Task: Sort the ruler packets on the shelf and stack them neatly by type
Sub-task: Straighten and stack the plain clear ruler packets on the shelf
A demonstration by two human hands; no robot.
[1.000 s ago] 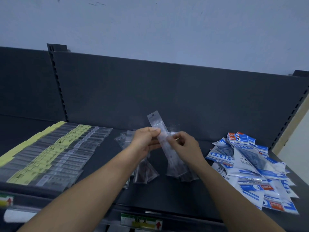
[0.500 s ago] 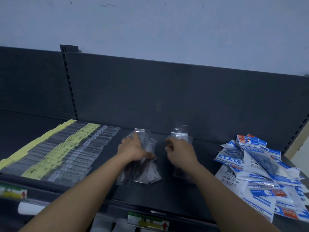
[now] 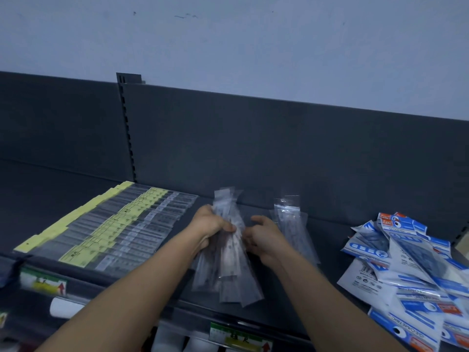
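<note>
Step in hand: gathering the clear ruler packets in the middle of the shelf (image 3: pixel 157 189) into one bundle, which I judge to be part of squaring up one type.
Left hand (image 3: pixel 212 226): fingers clenched around the upper part of a fanned bundle of clear packets (image 3: pixel 229 265); the bundle's lower ends splay out toward the shelf's front edge and its tops stick up past the knuckles.
Right hand (image 3: pixel 264 237): fingers curled and loose, just beside the bundle's right edge; whether they touch the plastic I cannot tell, as the frame is blurred there.
Second clear pile (image 3: pixel 291 224): lies flat just right of the right hand, apart from the held bundle; it looks like the same or a similar kind of sleeve.
Yellow-labelled rulers (image 3: pixel 111 224): already laid in overlapping rows on the left of the shelf, well apart from the hands.
Blue-and-white packets (image 3: pixel 411 273): a loose, untidy heap at the right end, not yet sorted.
Next move calls for: the right hand closing on the bundle's free side so that both hands can tap the edges level, then setting it down flat as a neat stack.
Handling: the sleeves look slick and thin, so a slack grip would likely let them fan out again.
</note>
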